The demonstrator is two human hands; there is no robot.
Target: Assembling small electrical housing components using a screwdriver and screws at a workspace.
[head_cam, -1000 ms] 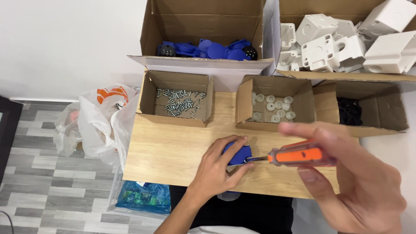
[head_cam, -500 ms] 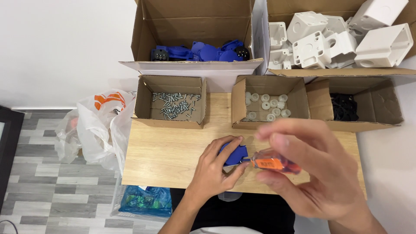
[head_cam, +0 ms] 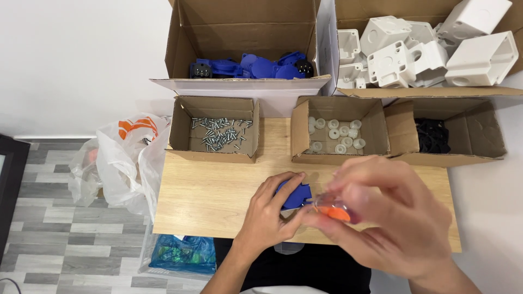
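On table, left hand [head_cam: 267, 218] grips blue part [head_cam: 295, 196].

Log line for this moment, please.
left hand: holds blue part on table | right hand: grips orange-handled screwdriver at part

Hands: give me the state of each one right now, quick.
Left hand: closed on the blue part, steadying it on the table.
Right hand: closed on the orange-handled screwdriver.

Five open brown cartons across upper frame: two large [head_cam: 239, 38] [head_cam: 425, 22] behind, three small [head_cam: 213, 130] [head_cam: 338, 130] [head_cam: 455, 133] in front. White-and-orange plastic bag [head_cam: 128, 158] at left; blue packet [head_cam: 182, 255] at lower left.
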